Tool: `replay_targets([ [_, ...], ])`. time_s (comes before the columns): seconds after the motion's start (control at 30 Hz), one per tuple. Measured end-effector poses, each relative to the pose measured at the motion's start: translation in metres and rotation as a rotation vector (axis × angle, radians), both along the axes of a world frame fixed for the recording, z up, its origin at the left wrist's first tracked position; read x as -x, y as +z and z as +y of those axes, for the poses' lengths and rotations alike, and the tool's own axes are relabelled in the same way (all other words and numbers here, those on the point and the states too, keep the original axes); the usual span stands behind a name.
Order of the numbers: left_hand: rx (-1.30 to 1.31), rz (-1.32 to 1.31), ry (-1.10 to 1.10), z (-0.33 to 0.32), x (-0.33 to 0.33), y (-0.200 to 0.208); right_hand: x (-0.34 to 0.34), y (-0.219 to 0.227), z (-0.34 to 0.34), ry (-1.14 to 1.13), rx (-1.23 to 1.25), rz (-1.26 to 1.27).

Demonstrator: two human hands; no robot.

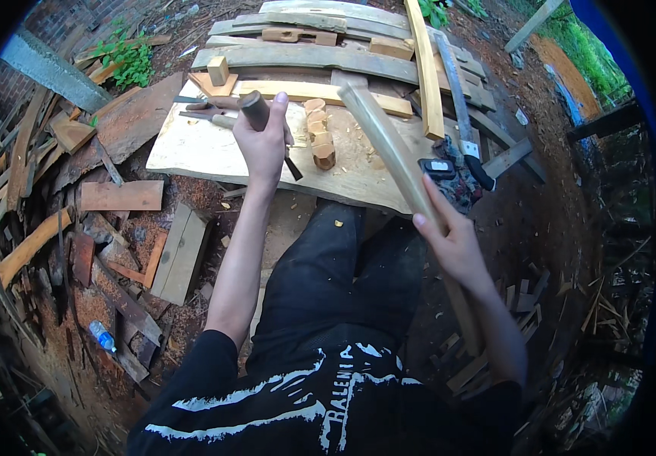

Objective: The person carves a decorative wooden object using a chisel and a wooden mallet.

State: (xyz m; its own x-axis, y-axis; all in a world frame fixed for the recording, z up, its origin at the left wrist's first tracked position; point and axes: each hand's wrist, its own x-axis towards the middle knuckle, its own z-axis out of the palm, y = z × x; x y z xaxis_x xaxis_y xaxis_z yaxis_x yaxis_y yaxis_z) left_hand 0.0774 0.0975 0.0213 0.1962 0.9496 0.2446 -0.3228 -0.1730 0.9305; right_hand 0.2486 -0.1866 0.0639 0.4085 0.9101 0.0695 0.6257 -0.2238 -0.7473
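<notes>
Left hand (261, 148): chisel (254, 112) is gripped with tip (294, 169) down, presumably for control; right hand (450, 242): long wooden bar (392, 156) is gripped mid-length, presumably for balance.

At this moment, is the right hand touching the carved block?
No, the right hand grips a long wooden bar, away from the carved block.

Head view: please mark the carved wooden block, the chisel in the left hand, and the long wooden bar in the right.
Carved wooden block (319, 135): head view, middle of its body.
Chisel (254, 111): head view, its handle.
Wooden bar (393, 148): head view, its upper stretch.
</notes>
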Motion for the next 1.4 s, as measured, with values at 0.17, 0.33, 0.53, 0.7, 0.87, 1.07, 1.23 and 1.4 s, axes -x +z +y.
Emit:
replay_targets([
  [0.17,0.015,0.143,-0.003,0.007,0.0,0.004,0.02,-0.029,-0.025,-0.176,0.329,0.228],
  [0.33,0.143,0.887,-0.293,0.022,-0.003,-0.012,0.038,-0.056,-0.058,-0.164,0.283,0.164],
  [0.53,-0.57,1.08,-0.351,0.015,-0.005,-0.074,0.058,-0.063,-0.071,-0.159,0.368,0.157],
  [0.7,-0.487,1.216,-0.446,0.01,-0.008,-0.058,0.06,-0.072,-0.073,-0.162,0.364,0.055],
  [0.87,-0.505,1.251,-0.392,-0.009,-0.013,-0.045,0.061,-0.079,-0.071,-0.177,0.326,0.023],
  [1.07,-0.476,1.103,-0.102,-0.029,-0.025,-0.069,0.065,-0.085,-0.064,-0.195,0.32,0.032],
  [1.23,-0.367,0.824,-0.038,-0.024,-0.024,-0.055,0.065,-0.088,-0.052,-0.192,0.31,0.042],
  [1.4,0.016,0.152,0.021,-0.034,-0.033,0.022,0.064,-0.096,-0.053,-0.194,0.289,0.062],
])
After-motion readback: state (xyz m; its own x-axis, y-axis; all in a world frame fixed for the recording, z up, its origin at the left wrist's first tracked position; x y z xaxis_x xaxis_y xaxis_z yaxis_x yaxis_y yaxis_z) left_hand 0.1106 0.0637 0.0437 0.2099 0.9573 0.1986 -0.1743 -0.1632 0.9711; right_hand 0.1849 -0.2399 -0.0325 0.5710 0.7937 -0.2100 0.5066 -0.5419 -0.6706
